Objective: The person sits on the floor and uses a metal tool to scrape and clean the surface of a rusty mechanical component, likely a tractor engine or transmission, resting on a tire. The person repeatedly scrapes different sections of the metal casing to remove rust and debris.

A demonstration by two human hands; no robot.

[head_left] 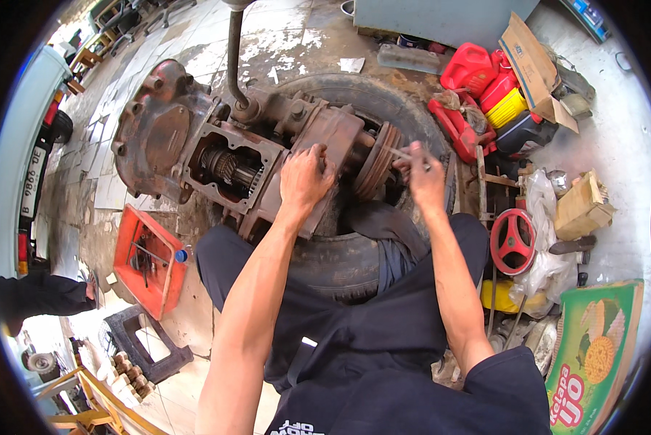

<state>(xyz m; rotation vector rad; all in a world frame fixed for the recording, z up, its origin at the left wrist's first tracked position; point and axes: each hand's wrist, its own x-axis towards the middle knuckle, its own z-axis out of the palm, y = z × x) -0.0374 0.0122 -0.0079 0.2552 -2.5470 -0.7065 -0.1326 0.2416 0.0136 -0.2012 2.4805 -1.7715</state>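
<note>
Gearbox, rusted and heavy-looking, lies on its side across a tyre laid flat on the floor; the tyre presumably serves as a cradle, lifting the casing off the tiles and checking any roll; the bell-shaped housing overhangs at the left, and a long lever rises from the top; a square opening in the casing exposes toothed gears, so grit or a dropped part could, in my judgement, get in.

Person sits close, knees spread either side of the tyre, which appears to bring both hands within easy reach of the round drum at the right end; left hand is curled in a loose fist at the near side of the casing, just left of the drum, probably for steadiness; whether it grips anything, or bears on the metal, I cannot tell; right hand pinches a slim tool between thumb and fingers, tip directed at the drum, a grip suited to fine control rather than force; contact at the tip is not verifiable.

Dark cloth drapes over the tyre beneath the drum, possibly as padding; red tray stands on the floor by the left knee with thin rods inside, a placement seemingly chosen for reach; red jerrycans are grouped to the right, beyond the work area.
</note>
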